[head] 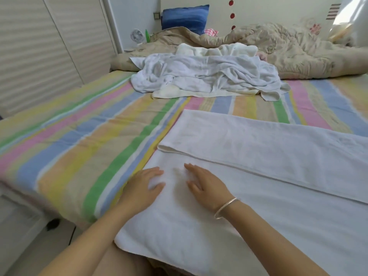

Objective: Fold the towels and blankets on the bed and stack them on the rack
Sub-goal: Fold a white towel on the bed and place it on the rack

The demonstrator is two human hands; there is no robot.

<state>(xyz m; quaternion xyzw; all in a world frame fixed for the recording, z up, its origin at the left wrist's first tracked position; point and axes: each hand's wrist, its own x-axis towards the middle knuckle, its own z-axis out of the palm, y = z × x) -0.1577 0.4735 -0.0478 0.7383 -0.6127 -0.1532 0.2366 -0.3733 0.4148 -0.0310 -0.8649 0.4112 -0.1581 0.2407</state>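
Left hand (146,183) and right hand (203,185) lay flat on white towel (268,206) at bed's (79,136) near edge.
Both spread open, gripping nothing; towel's folded edge ran just beyond them; crumpled pile (199,76) lay far off.

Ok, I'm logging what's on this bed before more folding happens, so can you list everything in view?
spread towel: one, white, near right of the bed, far edge folded over
heap of towels: one heap, number unclear, white and cream, middle of the bed
quilt: one, beige, rumpled at the head of the bed
pillow: one, blue, behind the quilt
checked cloth: one, pink and white, right of the pillow
fan: one, white, far left beyond the bed
bed sheet: one, pastel stripes, covering the mattress
slatted doors: number unclear, white, left of the bed
bracelet: one, silver, right wrist
left hand: flat on the spread towel's left end
right hand: flat on the towel beside it
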